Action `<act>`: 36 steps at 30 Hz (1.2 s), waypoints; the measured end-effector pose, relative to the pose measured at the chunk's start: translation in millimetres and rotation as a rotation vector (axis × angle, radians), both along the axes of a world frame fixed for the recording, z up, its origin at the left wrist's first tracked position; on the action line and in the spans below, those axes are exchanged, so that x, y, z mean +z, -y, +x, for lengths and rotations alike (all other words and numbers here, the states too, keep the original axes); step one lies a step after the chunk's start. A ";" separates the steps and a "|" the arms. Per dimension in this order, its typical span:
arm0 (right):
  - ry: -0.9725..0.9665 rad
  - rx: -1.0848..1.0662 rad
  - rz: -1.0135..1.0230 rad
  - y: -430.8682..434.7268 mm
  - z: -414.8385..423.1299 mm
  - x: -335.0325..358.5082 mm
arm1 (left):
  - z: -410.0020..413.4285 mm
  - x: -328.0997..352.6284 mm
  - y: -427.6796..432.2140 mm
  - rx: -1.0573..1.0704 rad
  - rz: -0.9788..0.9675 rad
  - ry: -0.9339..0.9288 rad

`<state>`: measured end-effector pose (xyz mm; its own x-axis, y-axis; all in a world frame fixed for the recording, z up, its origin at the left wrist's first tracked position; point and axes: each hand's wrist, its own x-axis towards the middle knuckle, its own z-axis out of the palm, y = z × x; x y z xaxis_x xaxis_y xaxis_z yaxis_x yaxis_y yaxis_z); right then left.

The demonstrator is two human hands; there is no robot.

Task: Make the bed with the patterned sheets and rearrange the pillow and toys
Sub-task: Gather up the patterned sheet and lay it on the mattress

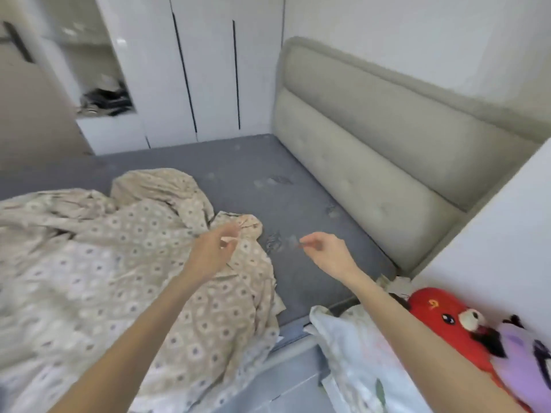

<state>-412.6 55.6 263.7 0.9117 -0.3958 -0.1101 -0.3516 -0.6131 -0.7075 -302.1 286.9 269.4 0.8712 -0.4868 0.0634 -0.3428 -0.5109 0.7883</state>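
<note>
While the patterned sheet (pixel 125 263) lies heaped and creased across the left and lower centre of the frame, most of the grey mattress (pixel 298 189) at centre shows bare up to the padded headboard (pixel 387 150) at upper right; bed not yet made. Left hand (pixel 213 248) hovers at the sheet's bunched corner, mid-frame, fingers curled toward the edge. Motion blur here, so cannot tell whether it pinches cloth or only nears it. Right hand (pixel 326 251) is out over bare mattress just right of centre, apart from the sheet, fingers loosely curled, thumb close to forefinger, nothing seen between them. Judgement: the hands are set to find an edge and draw the sheet toward the headboard, the right one placed where cloth is wanted. Pillow (pixel 351 362), pale with a leaf print, sits at lower right off the mattress, just beside the red plush toy (pixel 441 317) and purple plush toy (pixel 524 365), which lie along the white panel (pixel 492 234). These were likely parked aside to keep the sleeping surface free for spreading. White wardrobe doors (pixel 208 70) at upper centre; open shelf (pixel 101 96) with dark clutter at upper left.
</note>
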 end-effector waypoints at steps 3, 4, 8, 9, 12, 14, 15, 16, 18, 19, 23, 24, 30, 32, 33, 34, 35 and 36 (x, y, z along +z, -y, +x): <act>-0.070 0.047 0.067 -46.5 39.8 -25.7 | 19.4 -19.4 -64.7 0.103 0.077 -0.052; -0.107 0.065 0.083 -59.5 50.9 -33.6 | 23.4 -25.5 -82.7 0.128 0.093 -0.077; -0.257 0.149 0.142 -104.8 91.4 -64.4 | 33.6 -50.9 -147.2 0.214 0.153 -0.160; -0.287 0.160 0.144 -113.6 101.8 -71.3 | 36.2 -56.9 -160.4 0.240 0.165 -0.185; -0.361 0.193 0.135 -132.7 127.5 -87.9 | 41.7 -72.8 -188.2 0.300 0.175 -0.263; -0.400 0.234 0.132 -143.7 143.8 -100.2 | 47.1 -83.9 -201.3 0.334 0.178 -0.297; -0.419 0.257 0.124 -149.6 151.8 -107.0 | 50.3 -89.2 -206.7 0.356 0.180 -0.318; -0.437 0.281 0.113 -155.3 159.4 -114.0 | 54.1 -94.5 -210.9 0.377 0.178 -0.340; -0.475 0.356 0.085 -167.3 174.8 -129.9 | 64.1 -106.6 -219.0 0.418 0.173 -0.376; -0.495 0.404 0.077 -174.5 182.9 -138.5 | 69.6 -113.3 -223.6 0.445 0.173 -0.388; -0.565 0.560 0.057 -212.4 216.2 -166.6 | 86.4 -136.3 -248.9 0.611 0.137 -0.474; -0.582 0.599 0.038 -222.9 225.1 -170.9 | 88.6 -141.7 -256.9 0.653 0.128 -0.494; -0.630 0.859 -0.062 -303.8 270.6 -185.8 | 77.7 -170.3 -324.2 0.952 -0.009 -0.649; -0.638 0.925 -0.062 -334.1 276.6 -190.1 | 66.4 -183.1 -350.9 1.060 -0.057 -0.701; -0.641 0.955 -0.060 -350.6 278.5 -194.3 | 60.1 -190.7 -365.4 1.110 -0.071 -0.730; -0.646 0.981 -0.060 -367.1 279.8 -199.2 | 54.1 -199.9 -380.6 1.150 -0.082 -0.754; -0.655 1.002 -0.062 -386.1 280.6 -205.5 | 49.3 -210.2 -397.7 1.188 -0.083 -0.780; -0.665 1.020 -0.065 -402.4 280.6 -210.6 | 46.1 -219.8 -412.6 1.220 -0.078 -0.810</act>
